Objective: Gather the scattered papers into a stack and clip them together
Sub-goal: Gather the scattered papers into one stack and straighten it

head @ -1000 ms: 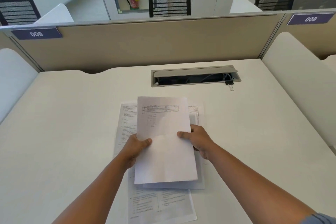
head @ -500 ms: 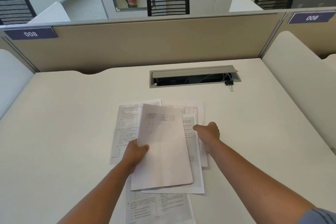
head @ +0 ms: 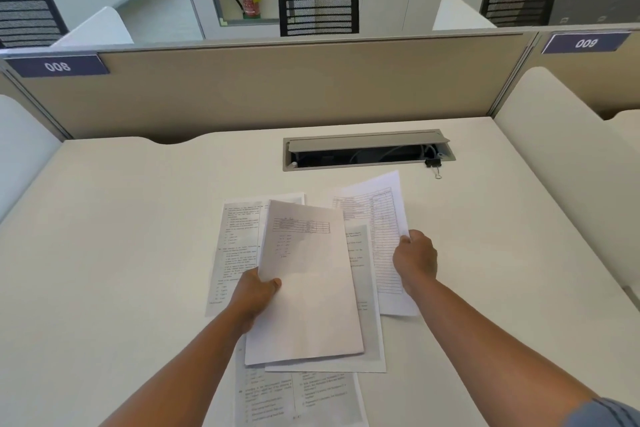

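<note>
Our left hand (head: 258,298) pinches the top sheet (head: 306,284) at its left edge, thumb on the face and the fingers hidden beneath, so the page tilts up off the pile. Under that grip, to its right, a second sheet (head: 372,340) shows as a narrow border along the held page's right and lower edges. Left of the grip a printed page (head: 239,246) lies flat on the desk (head: 121,236), its left edge free. Below our wrist another printed page (head: 298,395) runs toward the near edge of the view.

Our right hand (head: 415,260) is closed on the right edge of a ruled form (head: 384,218), which slants with its far corner raised; we cannot tell whether its near end touches the desk. That form overlaps the second sheet's right side.

Beyond the right grip, well apart from it, a black binder clip (head: 434,165) sits just at the right end of the open cable tray (head: 367,151). Bare desk lies wide to the left of our left grip and to the right of our right grip, up to the rounded side panel (head: 561,163). Ahead, the beige partition (head: 277,87) closes the far edge of the desk.
</note>
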